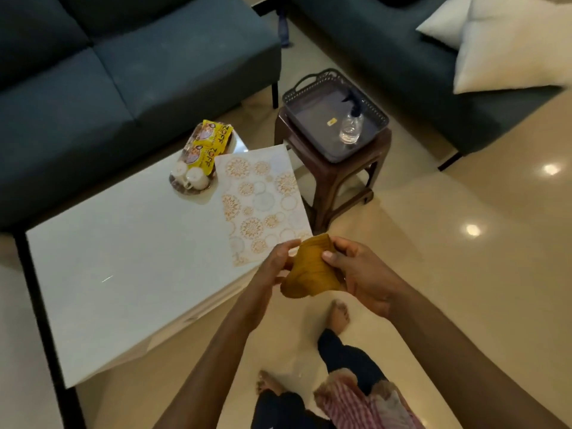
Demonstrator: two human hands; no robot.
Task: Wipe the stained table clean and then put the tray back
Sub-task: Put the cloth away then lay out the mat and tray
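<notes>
1. We hold a mustard cloth (312, 270) between both hands, in the air just off the near right corner of the bench (123, 261).
2. Our right hand (362, 274) grips the cloth with thumb on top; our left hand (275, 267) pinches its left edge.
3. The white bench carries a patterned mat (263, 202) on its right side.
4. The tray (192, 156) sits at the far edge just left of the mat, holding two white cups (192, 176) and yellow packets (210, 140).
5. A grey basket (337, 116) with a clear bottle (351, 128) rests on a brown stool (337, 171) beyond the bench.
</notes>
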